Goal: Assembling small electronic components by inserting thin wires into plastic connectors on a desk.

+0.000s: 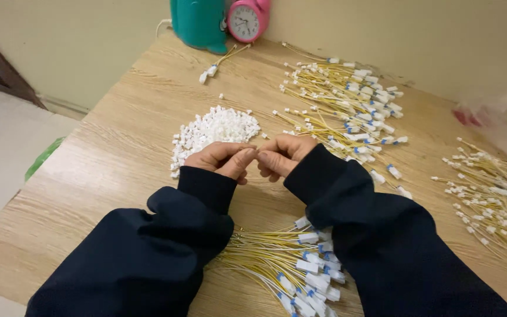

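Head view: both hands meet over the middle of the wooden bench point(118, 152), fingertips pinched together. The left hand point(221, 158) and right hand point(283, 154) touch at the thumbs and forefingers, closed on something very small between them. What it is cannot be made out, since the fingers hide it. Dark sleeves point(165, 246) cover both arms to the wrists.

Just behind the left hand, touching its knuckles in the picture, lies a heap of small white plugs point(215, 129), with a few strays scattered toward the far edge. Behind the right hand, toward the far right corner, a large fan of yellow wires point(341, 100) is spread out, with white and blue ends. A second spread of wires point(494, 194) lies at the right edge, well apart from the hands. At the near edge, between the forearms, sits a tidy bundle point(283, 264) of yellow wires with larger white and blue ends, partly under the left sleeve. One lone wire point(221, 61) lies near the far edge.

As a judgement: the near bundle looks like finished pieces, while the heap of plugs and the two loose spreads are large, so most of the work seems left.

At the far edge stand a teal jug point(198, 23) and a pink clock point(247, 20), against the wall.
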